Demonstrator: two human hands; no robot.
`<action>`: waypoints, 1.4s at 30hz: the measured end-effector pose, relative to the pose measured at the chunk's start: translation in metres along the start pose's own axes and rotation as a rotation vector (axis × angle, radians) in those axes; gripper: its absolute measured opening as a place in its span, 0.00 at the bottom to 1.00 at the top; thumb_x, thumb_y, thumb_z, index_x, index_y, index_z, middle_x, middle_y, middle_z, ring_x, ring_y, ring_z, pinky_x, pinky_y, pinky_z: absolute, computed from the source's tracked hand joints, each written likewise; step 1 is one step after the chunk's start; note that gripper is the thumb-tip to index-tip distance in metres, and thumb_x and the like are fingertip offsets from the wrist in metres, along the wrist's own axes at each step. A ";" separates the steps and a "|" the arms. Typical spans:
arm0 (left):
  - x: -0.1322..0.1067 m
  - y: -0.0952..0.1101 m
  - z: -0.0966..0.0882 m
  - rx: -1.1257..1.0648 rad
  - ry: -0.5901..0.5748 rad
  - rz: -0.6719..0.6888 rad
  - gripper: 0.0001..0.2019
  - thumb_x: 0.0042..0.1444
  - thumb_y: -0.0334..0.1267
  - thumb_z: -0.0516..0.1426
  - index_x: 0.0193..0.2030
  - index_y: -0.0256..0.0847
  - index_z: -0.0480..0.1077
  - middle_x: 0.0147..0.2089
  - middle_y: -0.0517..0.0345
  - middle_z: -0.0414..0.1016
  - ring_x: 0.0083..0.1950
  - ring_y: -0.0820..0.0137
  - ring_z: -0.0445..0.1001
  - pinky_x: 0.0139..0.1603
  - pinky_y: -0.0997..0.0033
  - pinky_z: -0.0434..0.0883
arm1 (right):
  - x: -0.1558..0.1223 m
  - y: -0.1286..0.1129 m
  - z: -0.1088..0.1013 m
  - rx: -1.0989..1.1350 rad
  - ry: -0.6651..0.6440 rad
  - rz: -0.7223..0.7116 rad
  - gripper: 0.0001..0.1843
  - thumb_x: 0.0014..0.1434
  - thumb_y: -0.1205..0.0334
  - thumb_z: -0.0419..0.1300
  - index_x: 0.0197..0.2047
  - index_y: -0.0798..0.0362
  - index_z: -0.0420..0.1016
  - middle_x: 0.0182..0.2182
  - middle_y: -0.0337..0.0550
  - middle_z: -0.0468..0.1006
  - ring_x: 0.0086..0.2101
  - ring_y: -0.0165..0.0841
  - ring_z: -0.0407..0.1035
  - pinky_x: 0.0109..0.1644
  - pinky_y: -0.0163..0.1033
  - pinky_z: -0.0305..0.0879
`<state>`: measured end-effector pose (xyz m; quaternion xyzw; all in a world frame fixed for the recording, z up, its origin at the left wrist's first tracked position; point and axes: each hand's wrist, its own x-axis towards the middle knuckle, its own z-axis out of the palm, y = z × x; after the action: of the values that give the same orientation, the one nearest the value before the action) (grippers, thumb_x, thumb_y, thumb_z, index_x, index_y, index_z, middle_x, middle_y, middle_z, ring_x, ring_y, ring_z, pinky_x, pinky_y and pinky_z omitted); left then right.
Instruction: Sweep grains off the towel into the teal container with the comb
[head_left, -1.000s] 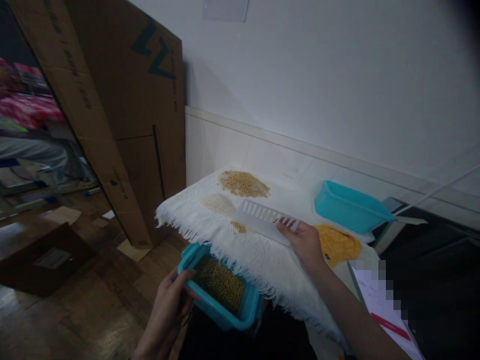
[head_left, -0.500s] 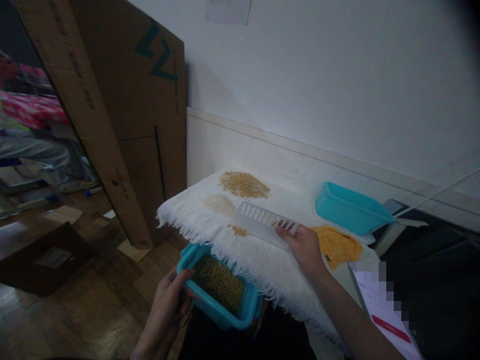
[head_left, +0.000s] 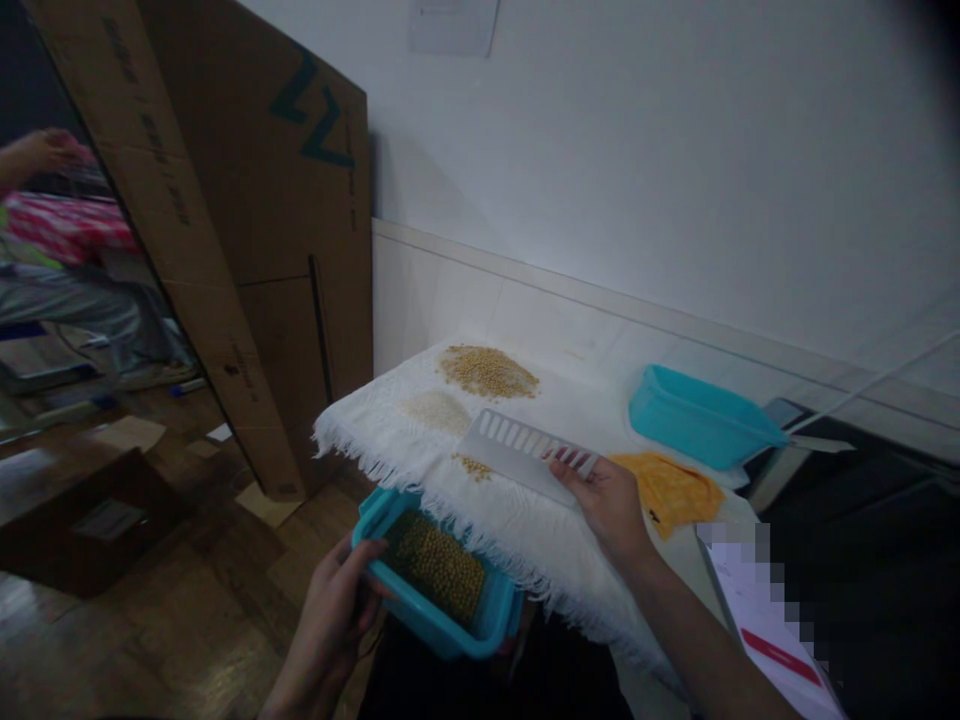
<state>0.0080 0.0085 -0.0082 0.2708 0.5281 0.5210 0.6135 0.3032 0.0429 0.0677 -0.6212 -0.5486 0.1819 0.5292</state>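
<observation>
My left hand point(head_left: 334, 620) grips the near corner of a teal plastic tub point(head_left: 397, 520) filled with yellowish beans, held just below the fringed edge of a white towel point(head_left: 517, 520). My right hand point(head_left: 609, 500) is closed on one end of a white slotted scraper point(head_left: 517, 445) that lies flat on the towel. A small cluster of beans point(head_left: 474, 467) sits at the scraper's left front edge. Farther back on the towel lie a larger bean pile point(head_left: 487, 370) and a white grain pile point(head_left: 436, 408).
A second teal tub point(head_left: 697, 415) stands at the right rear, an orange cloth point(head_left: 667, 490) in front of it. Papers point(head_left: 765, 610) lie at the right. A tall cardboard box point(head_left: 247, 220) leans at the left over wooden floor. Another person's arm point(head_left: 34, 155) shows far left.
The scraper has slid slightly toward the towel's near edge, nudging the small bean cluster along. The left hand and its tub have stayed almost still.
</observation>
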 end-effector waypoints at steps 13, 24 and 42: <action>-0.002 0.000 0.002 0.010 -0.011 -0.011 0.14 0.46 0.48 0.66 0.25 0.42 0.68 0.12 0.64 0.70 0.08 0.81 0.54 0.10 0.82 0.46 | -0.001 0.002 0.003 -0.029 -0.011 -0.032 0.19 0.52 0.42 0.68 0.34 0.50 0.87 0.32 0.45 0.87 0.33 0.44 0.80 0.37 0.43 0.74; -0.002 -0.002 0.003 0.007 -0.004 -0.008 0.13 0.46 0.48 0.65 0.27 0.43 0.69 0.12 0.64 0.70 0.08 0.81 0.53 0.10 0.82 0.46 | -0.004 0.002 -0.002 -0.028 -0.025 -0.018 0.18 0.50 0.43 0.69 0.34 0.49 0.88 0.32 0.45 0.87 0.32 0.44 0.80 0.35 0.43 0.73; -0.006 0.002 0.005 0.020 -0.004 -0.010 0.13 0.47 0.48 0.65 0.27 0.42 0.69 0.12 0.63 0.71 0.08 0.81 0.53 0.10 0.83 0.46 | -0.007 -0.002 -0.011 -0.039 -0.043 0.006 0.17 0.49 0.45 0.69 0.34 0.48 0.88 0.33 0.46 0.88 0.35 0.47 0.82 0.39 0.46 0.76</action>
<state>0.0122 0.0051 -0.0027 0.2754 0.5331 0.5122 0.6145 0.3093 0.0315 0.0708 -0.6291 -0.5614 0.1858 0.5045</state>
